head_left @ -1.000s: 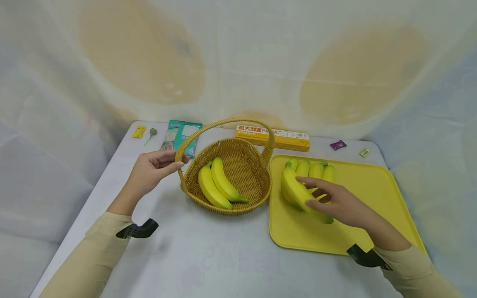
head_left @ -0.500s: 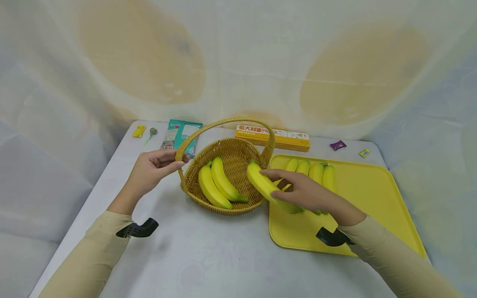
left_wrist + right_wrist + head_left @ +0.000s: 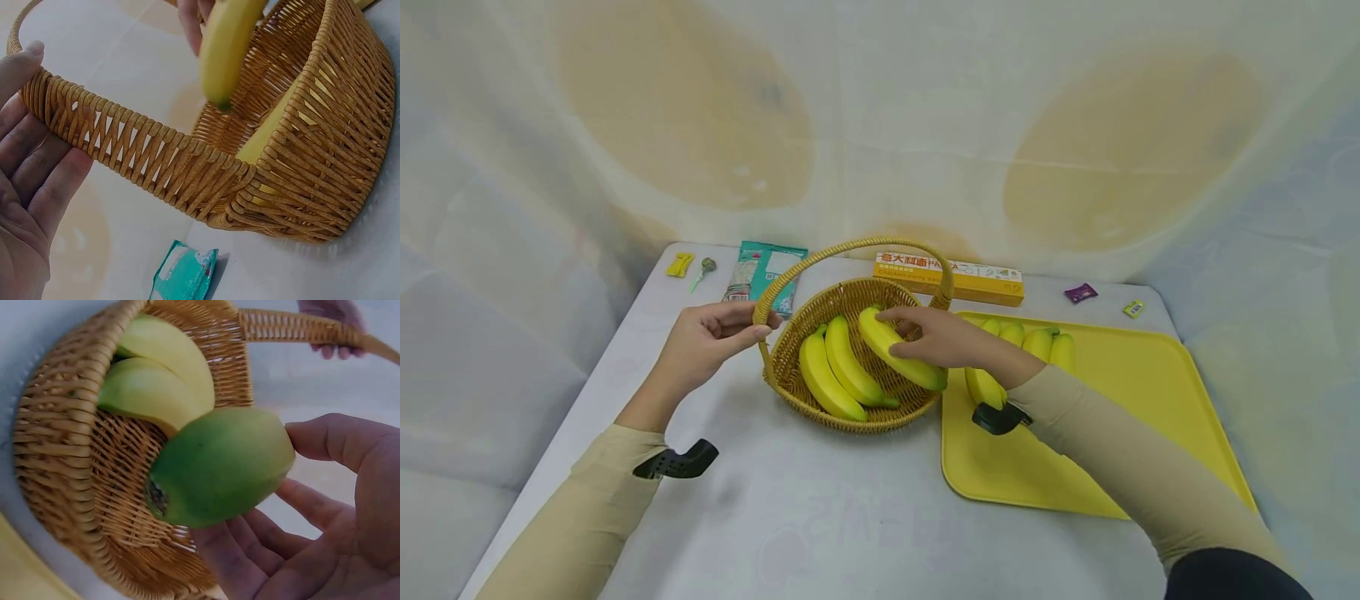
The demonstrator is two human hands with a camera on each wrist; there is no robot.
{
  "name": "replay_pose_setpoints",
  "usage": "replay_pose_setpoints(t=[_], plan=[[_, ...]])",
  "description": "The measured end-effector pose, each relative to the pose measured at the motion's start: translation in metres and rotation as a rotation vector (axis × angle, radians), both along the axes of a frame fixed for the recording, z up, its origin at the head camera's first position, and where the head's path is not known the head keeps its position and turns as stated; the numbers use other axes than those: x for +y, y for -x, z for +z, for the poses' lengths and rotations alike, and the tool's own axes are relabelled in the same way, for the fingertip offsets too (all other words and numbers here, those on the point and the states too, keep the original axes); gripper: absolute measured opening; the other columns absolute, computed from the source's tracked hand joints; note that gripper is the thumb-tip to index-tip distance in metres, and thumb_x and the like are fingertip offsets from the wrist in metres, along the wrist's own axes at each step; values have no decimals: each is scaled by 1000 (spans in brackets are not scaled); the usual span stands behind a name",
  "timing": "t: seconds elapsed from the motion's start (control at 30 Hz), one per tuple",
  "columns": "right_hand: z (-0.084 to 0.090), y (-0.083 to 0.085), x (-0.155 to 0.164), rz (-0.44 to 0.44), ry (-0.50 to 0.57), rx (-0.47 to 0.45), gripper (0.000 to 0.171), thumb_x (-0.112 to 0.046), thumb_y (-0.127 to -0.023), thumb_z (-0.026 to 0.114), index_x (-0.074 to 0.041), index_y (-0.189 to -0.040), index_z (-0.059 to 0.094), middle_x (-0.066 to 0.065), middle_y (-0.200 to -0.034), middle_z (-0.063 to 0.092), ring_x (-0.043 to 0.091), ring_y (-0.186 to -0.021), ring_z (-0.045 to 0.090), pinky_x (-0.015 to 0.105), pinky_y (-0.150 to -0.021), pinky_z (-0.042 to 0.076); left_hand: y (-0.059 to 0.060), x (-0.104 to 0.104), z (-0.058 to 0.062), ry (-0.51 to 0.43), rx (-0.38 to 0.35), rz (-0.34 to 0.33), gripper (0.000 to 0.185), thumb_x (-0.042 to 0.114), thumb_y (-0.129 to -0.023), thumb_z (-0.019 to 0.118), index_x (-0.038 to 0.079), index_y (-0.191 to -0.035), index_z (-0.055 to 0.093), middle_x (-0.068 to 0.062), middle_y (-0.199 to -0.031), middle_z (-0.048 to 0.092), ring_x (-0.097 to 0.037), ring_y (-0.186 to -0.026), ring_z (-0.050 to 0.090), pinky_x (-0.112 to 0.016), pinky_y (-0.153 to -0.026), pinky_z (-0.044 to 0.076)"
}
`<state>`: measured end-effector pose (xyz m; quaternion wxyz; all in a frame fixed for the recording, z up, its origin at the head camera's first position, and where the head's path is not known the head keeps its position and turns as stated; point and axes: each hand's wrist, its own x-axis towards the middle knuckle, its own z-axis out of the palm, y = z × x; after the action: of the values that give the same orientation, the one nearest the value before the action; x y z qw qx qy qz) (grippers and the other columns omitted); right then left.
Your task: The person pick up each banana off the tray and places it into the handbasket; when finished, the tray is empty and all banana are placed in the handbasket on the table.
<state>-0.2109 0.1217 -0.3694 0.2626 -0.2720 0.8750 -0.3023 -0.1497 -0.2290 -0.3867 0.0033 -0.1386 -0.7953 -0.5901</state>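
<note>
My left hand (image 3: pixel 711 342) pinches the arched handle (image 3: pixel 144 144) of a brown wicker basket (image 3: pixel 880 333) on its left side. Two bananas (image 3: pixel 838 375) lie side by side in the basket's left part. With thumb and fingers my right hand (image 3: pixel 943 337) holds a third banana (image 3: pixel 895 350) over the right part of the basket, under the handle. In the right wrist view that banana (image 3: pixel 219 465) points its green end at the camera, above the woven floor. More bananas (image 3: pixel 1052 346) lie on a yellow tray (image 3: pixel 1135 417) right of the basket, partly hidden by my right arm.
Behind the basket lie a teal packet (image 3: pixel 767 275) and an orange pasta box (image 3: pixel 947 277). At the back left are a yellow wrapped candy (image 3: pixel 680 265) and a lollipop (image 3: pixel 706 268). A purple candy (image 3: pixel 1081 292) and a small yellow-green one (image 3: pixel 1133 308) lie behind the tray.
My right hand has carried the banana leftward from the tray to over the basket's inside. My left hand has stayed on the handle, and the basket has not moved.
</note>
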Motion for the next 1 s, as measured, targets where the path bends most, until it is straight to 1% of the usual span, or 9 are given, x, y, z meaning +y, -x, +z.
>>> replay_pose_setpoints(t=[0.17, 0.3, 0.53, 0.6, 0.7, 0.77, 0.83, 0.9, 1.0], plan=[[-8, 17, -18, 6, -45, -92, 56, -31, -101, 63, -23, -154, 46, 14, -145, 56, 29, -133, 53, 44, -104, 49, 0, 0, -1, -2, 0, -2, 32, 17, -96, 73, 1, -123, 71, -3, -109, 77, -17, -105, 73, -24, -91, 57], [-11, 28, -27, 13, -49, -121, 56, -29, -102, 61, -21, -155, 44, 15, -148, 53, 30, -135, 52, 42, -104, 50, 1, 0, -1, -2, 3, -3, 31, 17, -96, 73, 0, -123, 71, -3, -109, 77, -23, -106, 73, -25, -91, 57], [-10, 38, -39, 34, -114, -90, 55, -29, -102, 61, -20, -154, 45, 13, -149, 53, 29, -134, 53, 41, -103, 50, 1, 0, 0, -1, -3, 4, 32, 17, -96, 73, 1, -123, 71, -3, -110, 77, -13, -103, 73, -24, -91, 57], [-13, 40, -42, 39, -135, -85, 56, -28, -101, 62, -21, -154, 45, 12, -146, 55, 26, -128, 56, 39, -99, 52, 0, 0, 0, -1, -5, 5, 32, 17, -96, 74, 0, -123, 71, -2, -110, 77, -13, -103, 73, -24, -90, 57], [-19, 44, -46, 44, -162, -108, 60, -26, -99, 65, -21, -156, 43, 11, -129, 63, 25, -103, 64, 42, -89, 55, 0, 0, 0, -1, -6, 5, 33, 17, -96, 74, 0, -123, 71, -2, -110, 77, -13, -103, 73, -24, -90, 57], [-22, 45, -49, 49, -170, -128, 64, -24, -98, 67, -21, -157, 40, 11, -115, 65, 24, -85, 64, 44, -82, 57, 0, 0, 0, -2, -6, 3, 33, 17, -96, 74, 0, -123, 71, -2, -110, 77, -12, -104, 73, -25, -90, 57], [-24, 45, -51, 43, -174, -152, 68, -21, -98, 68, -21, -158, 37, 11, -115, 62, 28, -74, 64, 47, -80, 59, 1, 0, 0, -4, -4, 2, 33, 17, -96, 74, 0, -124, 71, -2, -110, 77, -12, -104, 73, -25, -90, 57], [-24, 43, -54, 31, -187, -151, 71, -19, -96, 70, -20, -159, 36, 12, -124, 60, 26, -74, 66, 45, -80, 60, 1, 0, -1, -5, -2, 1, 33, 16, -96, 74, -1, -123, 71, -2, -110, 77, -12, -104, 73, -25, -90, 57], [-26, 40, -58, 0, -198, -166, 77, -15, -95, 72, -20, -160, 33, 14, -139, 52, 29, -80, 69, 45, -83, 61, 1, 0, -1, -6, -4, -1, 33, 16, -96, 74, -1, -123, 71, -2, -110, 77, -12, -103, 73, -24, -90, 57]])
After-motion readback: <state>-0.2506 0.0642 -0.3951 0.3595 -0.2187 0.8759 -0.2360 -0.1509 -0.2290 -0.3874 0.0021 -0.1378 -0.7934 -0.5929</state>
